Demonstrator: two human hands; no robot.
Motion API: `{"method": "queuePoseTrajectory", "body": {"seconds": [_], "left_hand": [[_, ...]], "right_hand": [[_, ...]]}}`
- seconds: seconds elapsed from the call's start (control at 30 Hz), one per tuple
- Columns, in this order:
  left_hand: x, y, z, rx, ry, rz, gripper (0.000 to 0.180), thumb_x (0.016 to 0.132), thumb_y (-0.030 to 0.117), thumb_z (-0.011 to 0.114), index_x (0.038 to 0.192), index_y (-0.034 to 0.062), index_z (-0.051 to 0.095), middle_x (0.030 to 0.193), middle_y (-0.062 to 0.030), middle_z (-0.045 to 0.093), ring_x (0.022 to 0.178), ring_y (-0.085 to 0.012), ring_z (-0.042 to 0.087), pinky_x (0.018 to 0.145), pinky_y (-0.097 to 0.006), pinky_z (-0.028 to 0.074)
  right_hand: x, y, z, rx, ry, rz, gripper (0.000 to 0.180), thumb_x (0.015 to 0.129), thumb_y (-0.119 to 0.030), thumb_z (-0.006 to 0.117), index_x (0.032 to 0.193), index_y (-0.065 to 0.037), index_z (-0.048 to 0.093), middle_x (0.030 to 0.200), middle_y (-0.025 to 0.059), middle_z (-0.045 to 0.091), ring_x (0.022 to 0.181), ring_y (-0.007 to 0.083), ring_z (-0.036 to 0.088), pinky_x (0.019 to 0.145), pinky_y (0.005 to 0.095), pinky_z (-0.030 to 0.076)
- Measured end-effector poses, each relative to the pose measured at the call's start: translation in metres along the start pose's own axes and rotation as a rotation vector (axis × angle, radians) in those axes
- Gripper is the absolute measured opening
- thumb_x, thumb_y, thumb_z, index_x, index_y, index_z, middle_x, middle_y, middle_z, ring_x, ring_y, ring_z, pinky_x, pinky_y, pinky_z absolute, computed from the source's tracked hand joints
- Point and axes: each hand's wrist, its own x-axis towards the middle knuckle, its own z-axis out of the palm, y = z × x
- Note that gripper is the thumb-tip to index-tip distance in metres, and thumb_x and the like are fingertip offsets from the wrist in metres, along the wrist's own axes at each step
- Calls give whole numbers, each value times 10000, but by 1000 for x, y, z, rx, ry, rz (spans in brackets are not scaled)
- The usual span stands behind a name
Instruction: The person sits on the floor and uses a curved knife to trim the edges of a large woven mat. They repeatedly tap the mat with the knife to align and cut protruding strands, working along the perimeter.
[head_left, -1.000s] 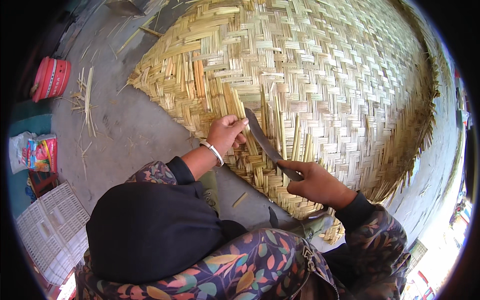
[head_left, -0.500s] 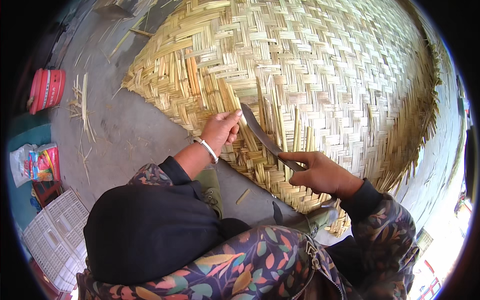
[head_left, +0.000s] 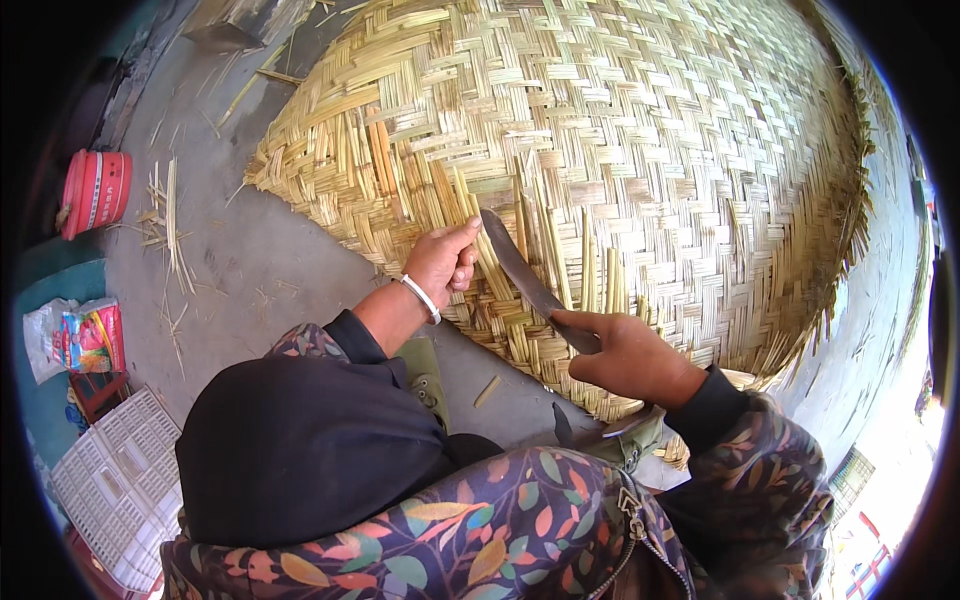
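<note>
A large mat (head_left: 640,130) of woven pale split strips spreads before me, its near edge tapering toward my feet. My left hand (head_left: 445,264), with a white bracelet at the wrist, pinches a split strip (head_left: 464,192) at the mat's near edge. Wrapped round the lower part of a long, dark, curved knife (head_left: 522,272) is my right hand (head_left: 635,358); the handle end is hidden by it. The blade slants up and left, its tip close beside my left fingertips. Several loose strip ends (head_left: 555,250) stick up from the weave beyond the blade.
Cut strips (head_left: 172,215) litter the grey floor on the left. A red tub (head_left: 97,194), a colourful plastic bag (head_left: 90,338) and a white plastic crate (head_left: 120,485) stand along the left side. My shoes (head_left: 428,385) are right at the mat's edge.
My right hand has come slightly left and down, turning the knife so that more of its flat shows. The left hand keeps its pinch; the whole view has shifted a little.
</note>
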Motion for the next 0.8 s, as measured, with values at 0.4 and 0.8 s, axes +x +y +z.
{"method": "queuePoseTrajectory", "body": {"seconds": [0.4, 0.8], "left_hand": [[-2, 1, -1, -39, -21, -39, 275, 953, 331, 624, 785, 144, 514, 582, 59, 437, 426, -51, 344, 406, -227, 269], [2, 1, 8, -99, 54, -267, 157, 955, 261, 605, 880, 135, 551, 525, 78, 391, 434, -75, 387, 433, -245, 311]], "right_hand": [[13, 7, 25, -287, 151, -30, 628, 776, -278, 616, 1376, -123, 513, 897, 244, 678, 852, 381, 666, 800, 446, 521], [78, 22, 64, -507, 449, -99, 669, 777, -260, 624, 1420, -198, 447, 708, 170, 671, 657, 335, 678, 620, 470, 542]]}}
